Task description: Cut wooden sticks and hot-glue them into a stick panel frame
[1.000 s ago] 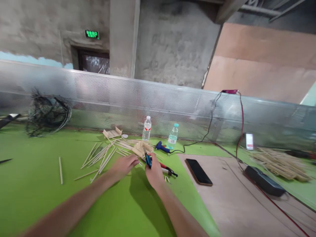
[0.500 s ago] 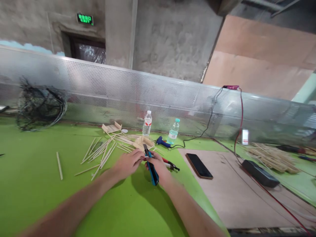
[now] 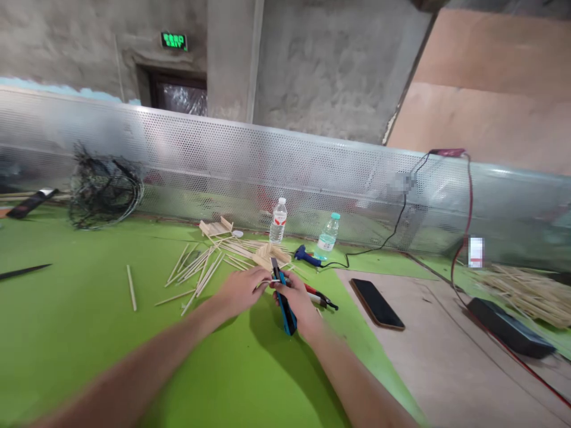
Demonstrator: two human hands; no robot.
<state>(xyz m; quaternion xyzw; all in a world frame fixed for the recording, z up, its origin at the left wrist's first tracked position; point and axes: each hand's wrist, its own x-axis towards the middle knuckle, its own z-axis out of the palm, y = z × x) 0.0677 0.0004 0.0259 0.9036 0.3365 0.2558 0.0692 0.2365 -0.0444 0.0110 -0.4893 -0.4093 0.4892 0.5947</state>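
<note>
My right hand is closed around a blue utility knife, its blade pointing away from me. Close beside it, my left hand pinches a thin pale stick, which reaches across to the knife and the right fingers. Just beyond the blade sits a small wooden piece with raised sides. Loose wooden sticks lie scattered left of it. Past my right hand, a red-and-white tool with a black tip rests on the green table, partly hidden by the hand.
Two bottles, one clear and one with a teal cap, stand near a blue glue gun. A phone and a black power adapter lie on the right board. Tangled wire sits by the perforated metal panel.
The view has swung a little to the left, so the scene sits farther right. Both hands keep their hold on the knife and stick, with little visible movement between them.
</note>
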